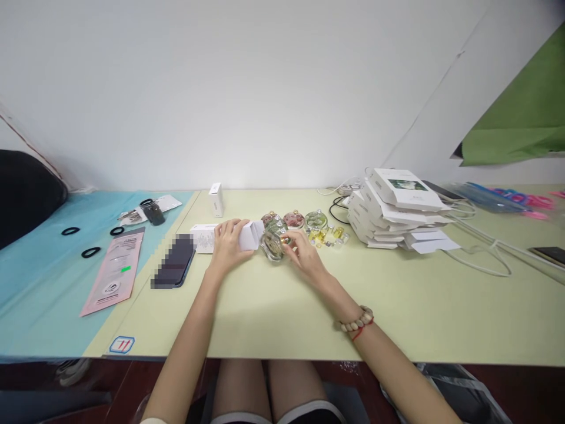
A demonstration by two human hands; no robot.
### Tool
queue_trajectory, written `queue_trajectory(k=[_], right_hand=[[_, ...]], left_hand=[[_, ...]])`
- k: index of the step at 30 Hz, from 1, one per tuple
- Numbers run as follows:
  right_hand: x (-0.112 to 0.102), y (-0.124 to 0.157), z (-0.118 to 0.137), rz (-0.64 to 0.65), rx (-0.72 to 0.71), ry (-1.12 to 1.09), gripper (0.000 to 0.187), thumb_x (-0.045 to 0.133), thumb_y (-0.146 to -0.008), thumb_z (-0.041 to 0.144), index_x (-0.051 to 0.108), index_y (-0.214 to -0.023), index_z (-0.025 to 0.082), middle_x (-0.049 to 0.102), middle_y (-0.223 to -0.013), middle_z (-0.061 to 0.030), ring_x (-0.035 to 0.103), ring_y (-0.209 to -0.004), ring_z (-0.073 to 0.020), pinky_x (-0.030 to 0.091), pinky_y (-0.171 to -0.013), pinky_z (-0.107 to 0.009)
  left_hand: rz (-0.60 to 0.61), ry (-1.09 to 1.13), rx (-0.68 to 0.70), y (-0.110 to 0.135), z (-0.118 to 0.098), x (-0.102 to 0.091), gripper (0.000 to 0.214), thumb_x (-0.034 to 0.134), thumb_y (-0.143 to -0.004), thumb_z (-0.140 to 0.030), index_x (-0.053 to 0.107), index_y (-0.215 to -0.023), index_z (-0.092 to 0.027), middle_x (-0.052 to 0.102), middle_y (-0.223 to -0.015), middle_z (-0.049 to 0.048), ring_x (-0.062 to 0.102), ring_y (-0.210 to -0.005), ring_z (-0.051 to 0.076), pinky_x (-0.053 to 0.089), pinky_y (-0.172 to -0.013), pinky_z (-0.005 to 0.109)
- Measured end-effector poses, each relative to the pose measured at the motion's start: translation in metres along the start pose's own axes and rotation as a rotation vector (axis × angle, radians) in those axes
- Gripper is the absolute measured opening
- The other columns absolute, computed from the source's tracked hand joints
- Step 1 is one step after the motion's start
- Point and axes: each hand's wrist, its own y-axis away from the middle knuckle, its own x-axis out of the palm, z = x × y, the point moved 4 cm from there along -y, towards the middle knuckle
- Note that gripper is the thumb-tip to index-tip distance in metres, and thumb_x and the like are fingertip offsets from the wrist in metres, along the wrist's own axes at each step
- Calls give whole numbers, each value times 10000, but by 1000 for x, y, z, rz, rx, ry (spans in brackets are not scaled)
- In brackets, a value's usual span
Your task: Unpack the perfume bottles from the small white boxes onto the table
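Observation:
My left hand [228,244] is closed around a small white carton [249,234] whose flaps stand open toward the right. Right beside that open end, my right hand [301,250] grips a round glass perfume bottle [273,242] with a gold cap. Both hands rest low over the pale green table [273,318]. Behind them stand three more round bottles [295,219] in pink and green, plus several tiny yellow vials [327,235]. Another white carton [203,238] lies flat just left of my left hand.
A stack of flat white boxes [397,212] sits at the right with white cables [481,247] beyond it. A dark phone [174,265], a pink packet [115,271], black hair ties [90,252] and an upright white box [216,199] lie at the left.

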Motion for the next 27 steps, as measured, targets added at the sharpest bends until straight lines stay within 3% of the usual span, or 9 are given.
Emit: queue_trajectory(k=[3,7,9,12,15,19,27], right_hand=[[0,-1,-1,-61,61,-132,245,299,-917,360,480,-965,201,533,-985,-85,560,-883,-174,479,-695,-297],[3,-2,-1,3,216,-293,283,264,-918,399,480,-924,216,525,-954,-54,563,-617,-118,433,-463,-255],[7,-2,13,84,154,-225,270,340,-892,428,509,-980,237,529,-1034,-49,581,-737,-140,447,-524,-260],[24,5,40,262,-62,-58,360,566,-747,478,544,-1040,269,524,-1141,-31,514,-1021,-205,442,-754,-313],[45,15,55,381,-163,28,351,638,-667,403,578,-982,261,548,-1107,-23,516,-1012,-195,410,-788,-306],[56,20,53,409,-165,49,285,628,-651,356,587,-912,251,565,-1054,-14,537,-956,-167,403,-718,-271],[47,17,49,343,-180,-34,304,622,-633,279,553,-925,227,585,-1042,-10,521,-966,-170,414,-808,-279]], left_hand=[[-17,-23,-30,1,4,0,658,657,-596,-333,440,-1206,-216,498,-1146,89,427,-1084,253,242,-968,398],[20,-43,-5,2,1,9,636,648,-611,-332,446,-1203,-222,498,-1159,82,422,-1099,245,237,-978,394],[12,-75,-18,4,-1,17,633,645,-621,-348,449,-1207,-210,498,-1166,90,419,-1104,250,233,-986,400],[-54,-162,-86,6,-3,31,616,619,-657,-360,449,-1222,-183,486,-1196,116,397,-1131,272,215,-1004,423],[-92,-231,-129,8,-4,41,629,618,-651,-320,439,-1239,-185,469,-1231,117,378,-1155,283,214,-1011,433],[-105,-248,-126,9,-5,45,646,613,-643,-310,432,-1252,-190,469,-1236,108,377,-1161,283,214,-1017,432],[-116,-259,-117,10,-4,45,662,619,-639,-323,430,-1258,-185,474,-1236,109,381,-1163,282,204,-1025,430]])
